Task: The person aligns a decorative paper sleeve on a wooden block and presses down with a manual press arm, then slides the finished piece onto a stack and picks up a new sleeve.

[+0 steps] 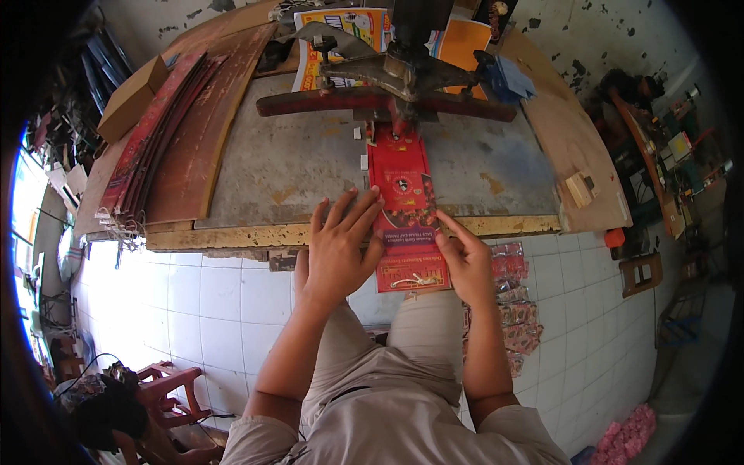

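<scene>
A long red printed card strip [404,194] lies on the grey metal bed [294,167] of a press, its far end under the press head [395,74] and its near end hanging over the table edge. My left hand [339,248] lies flat with fingers spread on the strip's left side. My right hand [463,260] pinches the strip's right edge near its lower end. I sit with my knees below the table edge.
Stacked reddish boards [174,128] and a cardboard box [132,97] lie at the table's left. Printed sheets [341,31] sit behind the press. A small wooden block [580,188] rests at the right. More red printed pieces [515,306] lie on the white tiled floor. A red plastic chair [167,391] stands lower left.
</scene>
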Demonstrator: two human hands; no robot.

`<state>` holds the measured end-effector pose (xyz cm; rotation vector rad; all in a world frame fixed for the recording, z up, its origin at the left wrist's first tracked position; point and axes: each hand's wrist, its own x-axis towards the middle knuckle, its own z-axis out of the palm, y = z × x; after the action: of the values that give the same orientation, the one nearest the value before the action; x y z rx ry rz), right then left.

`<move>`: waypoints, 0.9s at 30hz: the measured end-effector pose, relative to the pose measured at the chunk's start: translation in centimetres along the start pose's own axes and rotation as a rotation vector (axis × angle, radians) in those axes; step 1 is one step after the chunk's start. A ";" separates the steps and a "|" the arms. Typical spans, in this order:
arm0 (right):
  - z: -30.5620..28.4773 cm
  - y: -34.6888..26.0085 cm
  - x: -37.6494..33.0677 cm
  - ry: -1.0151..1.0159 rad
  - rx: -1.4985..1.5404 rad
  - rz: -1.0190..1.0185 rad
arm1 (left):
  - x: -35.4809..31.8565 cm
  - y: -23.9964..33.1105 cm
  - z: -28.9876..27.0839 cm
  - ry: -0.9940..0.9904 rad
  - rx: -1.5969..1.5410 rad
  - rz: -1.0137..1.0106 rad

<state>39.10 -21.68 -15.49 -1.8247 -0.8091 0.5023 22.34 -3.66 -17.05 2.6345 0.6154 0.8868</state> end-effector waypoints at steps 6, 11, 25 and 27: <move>-12.2 5.9 6.3 0.571 -0.356 -0.123 | -1.5 -0.8 -0.3 -0.015 0.032 0.048; -25.1 10.4 11.9 0.706 -1.063 -0.325 | -3.6 -0.8 0.9 0.036 0.059 0.040; -19.9 6.1 8.1 0.467 -0.661 -0.571 | -5.0 -2.0 3.8 0.222 0.217 0.070; -15.9 3.1 5.2 0.348 -0.598 -0.607 | -4.8 -2.0 4.2 0.244 0.172 0.084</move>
<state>54.17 -28.87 -12.11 -1.9733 -1.2834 -0.4861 20.92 -4.78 -23.49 2.7427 0.6710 1.2455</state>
